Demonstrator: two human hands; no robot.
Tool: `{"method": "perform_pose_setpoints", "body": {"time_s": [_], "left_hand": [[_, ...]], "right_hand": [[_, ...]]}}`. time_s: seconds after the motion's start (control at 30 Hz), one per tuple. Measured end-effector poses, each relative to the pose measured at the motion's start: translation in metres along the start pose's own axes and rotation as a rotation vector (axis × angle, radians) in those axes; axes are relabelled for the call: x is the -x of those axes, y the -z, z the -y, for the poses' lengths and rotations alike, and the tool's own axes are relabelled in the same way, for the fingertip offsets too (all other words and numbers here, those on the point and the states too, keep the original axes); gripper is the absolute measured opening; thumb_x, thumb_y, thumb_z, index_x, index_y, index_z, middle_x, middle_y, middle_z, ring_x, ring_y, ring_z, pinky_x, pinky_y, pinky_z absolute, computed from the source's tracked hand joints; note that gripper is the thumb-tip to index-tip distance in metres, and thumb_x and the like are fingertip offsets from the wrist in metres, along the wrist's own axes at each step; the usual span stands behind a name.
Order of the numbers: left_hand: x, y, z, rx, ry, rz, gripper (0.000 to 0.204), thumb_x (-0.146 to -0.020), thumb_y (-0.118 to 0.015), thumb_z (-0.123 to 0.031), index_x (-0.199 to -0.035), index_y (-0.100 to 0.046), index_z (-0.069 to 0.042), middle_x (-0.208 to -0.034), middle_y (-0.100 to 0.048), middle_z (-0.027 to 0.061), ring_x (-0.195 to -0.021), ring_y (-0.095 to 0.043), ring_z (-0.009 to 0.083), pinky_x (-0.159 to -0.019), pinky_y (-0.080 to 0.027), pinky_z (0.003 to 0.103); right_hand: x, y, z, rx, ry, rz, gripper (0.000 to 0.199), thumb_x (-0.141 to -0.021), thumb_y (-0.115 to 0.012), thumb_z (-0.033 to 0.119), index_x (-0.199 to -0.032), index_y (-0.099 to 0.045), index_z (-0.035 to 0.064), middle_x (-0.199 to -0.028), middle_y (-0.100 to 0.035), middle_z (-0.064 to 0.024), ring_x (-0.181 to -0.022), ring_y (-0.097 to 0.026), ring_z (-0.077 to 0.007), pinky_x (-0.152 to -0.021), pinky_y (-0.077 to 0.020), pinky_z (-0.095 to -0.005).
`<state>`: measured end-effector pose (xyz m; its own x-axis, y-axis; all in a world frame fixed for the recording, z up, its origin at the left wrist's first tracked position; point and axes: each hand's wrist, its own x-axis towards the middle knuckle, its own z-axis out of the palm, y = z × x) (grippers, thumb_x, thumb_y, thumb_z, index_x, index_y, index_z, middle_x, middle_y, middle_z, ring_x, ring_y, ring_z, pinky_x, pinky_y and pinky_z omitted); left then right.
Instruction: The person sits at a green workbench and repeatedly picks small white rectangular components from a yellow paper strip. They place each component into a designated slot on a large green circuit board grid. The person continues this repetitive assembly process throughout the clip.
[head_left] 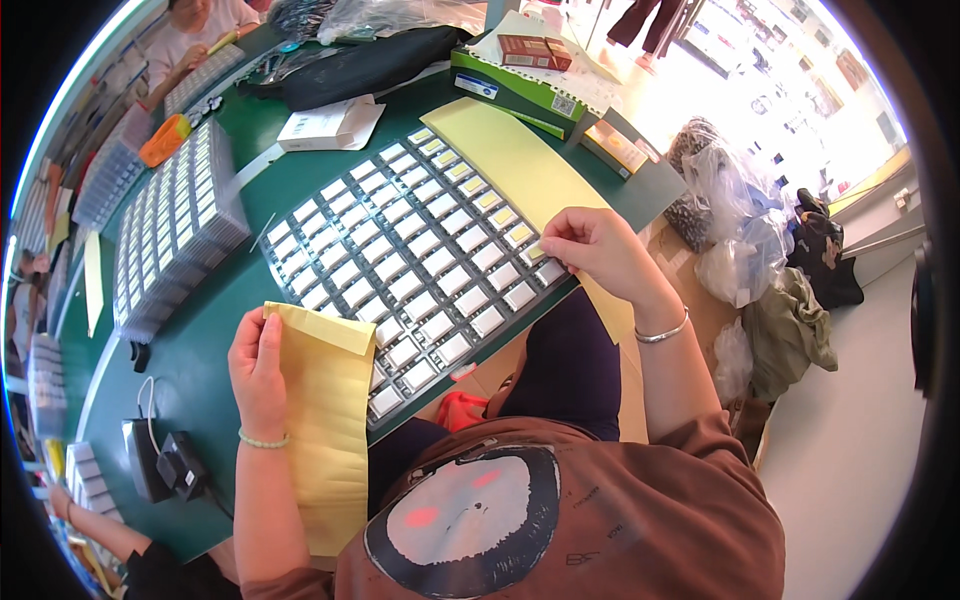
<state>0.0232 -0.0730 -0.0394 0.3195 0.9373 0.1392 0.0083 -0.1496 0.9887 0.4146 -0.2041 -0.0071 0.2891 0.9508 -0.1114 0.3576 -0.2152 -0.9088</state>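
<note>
Over gridded plastic tray (420, 250), left hand (257, 372) pinches papery yellow sheet (325, 420).

green desk (215, 330) carries black tray of small white parts (415, 255) at centre, stacked clear trays (170, 225) at left, white box (325, 125) behind, green-edged carton (515, 85) at far side, black adapter with cable (180, 462) near front edge.

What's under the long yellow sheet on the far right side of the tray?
The yellow sheet covers the tray's right-hand column; small white parts show beside it. The right hand pinches its near end. What lies beneath is hidden.
</note>
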Motion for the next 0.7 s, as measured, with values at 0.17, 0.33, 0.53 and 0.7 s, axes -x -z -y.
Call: {"method": "perform_pose_setpoints", "body": {"time_s": [0.17,0.33,0.53,0.7], "left_hand": [[0.0,-0.001,-0.001,-0.004,0.01,0.006,0.019,-0.103,-0.052,-0.014,-0.106,-0.062,0.001,-0.095,-0.064,-0.0019,-0.087,-0.053,0.0024,-0.081,-0.042,0.019],[0.001,0.0,-0.001,-0.02,0.007,0.009,0.018,-0.103,-0.052,-0.014,-0.106,-0.062,0.001,-0.096,-0.063,-0.0013,-0.088,-0.053,0.0028,-0.081,-0.042,0.019],[-0.001,0.0,0.002,-0.021,0.006,0.018,0.018,-0.103,-0.052,-0.013,-0.107,-0.061,0.001,-0.097,-0.063,-0.0011,-0.088,-0.053,0.0035,-0.082,-0.042,0.02],[0.001,0.001,-0.003,-0.073,0.019,0.001,0.018,-0.103,-0.052,-0.013,-0.108,-0.061,0.001,-0.097,-0.063,-0.0011,-0.089,-0.053,0.0038,-0.083,-0.042,0.02]], "right_hand": [[-0.001,0.001,0.002,0.02,-0.002,0.017,0.011,-0.091,-0.068,0.011,-0.089,-0.067,0.0004,-0.072,-0.06,0.0028,-0.062,-0.052,-0.004,-0.056,-0.0428,-0.0195],[0.001,0.0,0.005,0.022,-0.008,0.027,0.01,-0.092,-0.068,0.01,-0.089,-0.067,0.0007,-0.073,-0.06,0.0039,-0.063,-0.051,-0.0026,-0.056,-0.0415,-0.0179],[0.002,-0.003,0.01,0.057,0.025,0.005,0.009,-0.091,-0.067,0.009,-0.088,-0.067,0.0001,-0.072,-0.061,0.0028,-0.064,-0.055,-0.0032,-0.057,-0.0432,-0.0184],[0.008,-0.01,0.022,0.164,0.061,-0.057,0.009,-0.089,-0.066,0.008,-0.087,-0.066,-0.0002,-0.071,-0.064,-0.0006,-0.064,-0.06,-0.0058,-0.061,-0.0474,-0.0213]]}}
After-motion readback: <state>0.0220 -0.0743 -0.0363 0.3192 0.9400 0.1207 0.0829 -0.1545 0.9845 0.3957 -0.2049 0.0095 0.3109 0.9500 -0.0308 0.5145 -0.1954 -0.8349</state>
